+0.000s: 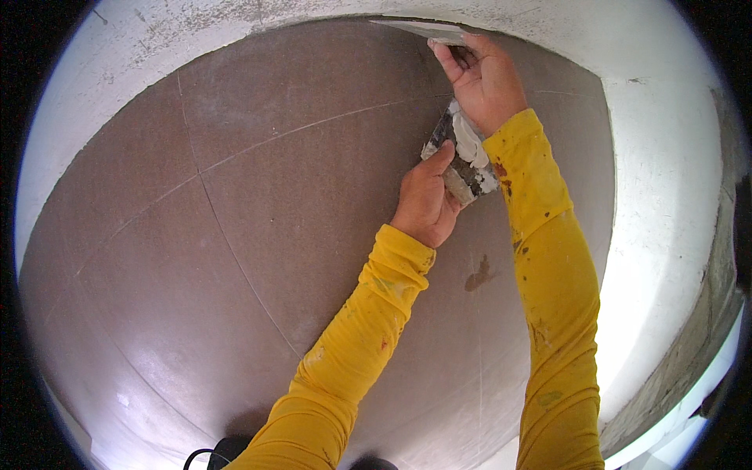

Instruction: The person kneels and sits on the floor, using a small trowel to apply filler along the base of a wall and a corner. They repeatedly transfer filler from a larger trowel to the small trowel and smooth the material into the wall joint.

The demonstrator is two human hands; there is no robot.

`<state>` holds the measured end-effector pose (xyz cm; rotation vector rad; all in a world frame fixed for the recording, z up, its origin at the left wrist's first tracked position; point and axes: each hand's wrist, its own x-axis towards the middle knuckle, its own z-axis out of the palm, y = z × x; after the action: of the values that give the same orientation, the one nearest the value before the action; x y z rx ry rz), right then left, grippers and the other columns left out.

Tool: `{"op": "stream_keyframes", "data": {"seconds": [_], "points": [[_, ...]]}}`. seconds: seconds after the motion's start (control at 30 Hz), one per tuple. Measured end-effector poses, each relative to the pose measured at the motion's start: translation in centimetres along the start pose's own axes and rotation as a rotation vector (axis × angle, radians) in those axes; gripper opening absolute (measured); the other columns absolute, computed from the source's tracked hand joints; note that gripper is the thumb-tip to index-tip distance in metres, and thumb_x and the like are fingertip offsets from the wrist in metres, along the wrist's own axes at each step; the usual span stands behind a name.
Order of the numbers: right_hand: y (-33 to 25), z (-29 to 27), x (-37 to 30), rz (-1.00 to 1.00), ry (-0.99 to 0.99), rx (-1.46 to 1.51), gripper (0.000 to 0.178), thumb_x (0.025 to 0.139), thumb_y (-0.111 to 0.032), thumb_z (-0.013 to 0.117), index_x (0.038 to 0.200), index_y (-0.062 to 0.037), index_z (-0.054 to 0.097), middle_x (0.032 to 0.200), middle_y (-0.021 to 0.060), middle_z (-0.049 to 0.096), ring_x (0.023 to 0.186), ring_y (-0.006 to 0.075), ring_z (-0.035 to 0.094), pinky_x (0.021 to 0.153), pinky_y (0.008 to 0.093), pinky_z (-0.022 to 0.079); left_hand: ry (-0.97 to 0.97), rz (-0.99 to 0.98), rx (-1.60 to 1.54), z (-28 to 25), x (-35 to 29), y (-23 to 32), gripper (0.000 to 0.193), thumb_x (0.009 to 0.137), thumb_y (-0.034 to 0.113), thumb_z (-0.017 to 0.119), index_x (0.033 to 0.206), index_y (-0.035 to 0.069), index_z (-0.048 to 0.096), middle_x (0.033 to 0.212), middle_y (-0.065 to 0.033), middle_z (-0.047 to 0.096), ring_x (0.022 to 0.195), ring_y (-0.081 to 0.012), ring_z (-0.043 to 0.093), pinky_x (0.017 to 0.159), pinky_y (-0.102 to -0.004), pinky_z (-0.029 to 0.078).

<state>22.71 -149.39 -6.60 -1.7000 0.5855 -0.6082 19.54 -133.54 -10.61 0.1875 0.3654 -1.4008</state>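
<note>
My left hand (427, 200) is closed on a small flat plate (458, 186), its thumb lying over the near edge. Dark and grey patches show on the plate, along with a thick smear of white putty (468, 142). Farther off, my right hand (487, 84) pinches a thin, pale, flat scraper blade (431, 31) between thumb and fingers. The blade lies along the line where the brown tiles meet the far white wall. My right hand and cuff hide part of the plate's far side.
Large brown floor tiles (251, 188) with thin joints spread below my arms. A scuffed white wall (204, 35) curves along the far side, and another white wall (646, 235) rises at the right. A brown stain (479, 272) marks the tile between my forearms.
</note>
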Motion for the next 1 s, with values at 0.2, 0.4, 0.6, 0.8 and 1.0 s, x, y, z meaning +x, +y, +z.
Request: {"op": "stream_keyframes", "data": {"seconds": [0.2,0.4,0.6,0.8,1.0], "points": [[0.6,-0.8,1.6,0.017,-0.017,-0.11,0.027,0.096,-0.01,0.051,0.115,0.0091,0.051,0.118,0.0218,0.057,0.11,0.0297,0.058,0.097,0.033,0.052,-0.01,-0.006,-0.008,-0.1,0.1,0.0,0.033,0.103,0.024,0.038,0.126,0.003,0.048,0.121,-0.0099,0.061,0.109,-0.0231,0.062,0.095,-0.0393,0.051],[1.4,-0.9,4.3,-0.019,0.08,0.048,0.025,0.09,-0.013,0.065,0.102,0.0072,0.057,0.093,0.0144,0.067,0.091,0.0229,0.065,0.085,0.032,0.055,-0.022,-0.005,-0.033,-0.2,0.0,-0.1,0.033,0.103,0.024,0.039,0.127,0.004,0.048,0.123,-0.0099,0.06,0.112,-0.0236,0.061,0.096,-0.0403,0.05],[-3.8,-1.1,3.2,-0.305,0.051,-0.851,0.03,0.091,-0.023,0.064,0.1,0.0059,0.06,0.086,0.0152,0.067,0.079,0.0219,0.062,0.076,0.0324,0.052,-0.036,0.009,-0.029,-0.3,0.2,-0.2,0.032,0.102,0.023,0.04,0.127,0.005,0.049,0.121,-0.0092,0.061,0.111,-0.0252,0.06,0.097,-0.0424,0.049],[-3.5,-5.2,-0.4,0.303,0.419,0.543,0.02,0.091,-0.011,0.058,0.098,0.0069,0.055,0.104,0.0169,0.063,0.093,0.0268,0.063,0.091,0.0367,0.055,-0.01,0.008,-0.035,0.0,0.0,-0.2,0.033,0.102,0.024,0.041,0.128,0.005,0.048,0.122,-0.0098,0.059,0.113,-0.0259,0.059,0.1,-0.0432,0.047],[0.7,-7.5,1.6,0.197,0.237,0.399,0.023,0.092,-0.015,0.059,0.103,0.0045,0.058,0.104,0.0159,0.065,0.095,0.0276,0.064,0.089,0.0351,0.055,-0.029,0.012,-0.041,0.1,-0.1,0.1,0.035,0.102,0.025,0.04,0.131,0.005,0.047,0.126,-0.011,0.058,0.116,-0.0263,0.057,0.101,-0.0442,0.045]]}}
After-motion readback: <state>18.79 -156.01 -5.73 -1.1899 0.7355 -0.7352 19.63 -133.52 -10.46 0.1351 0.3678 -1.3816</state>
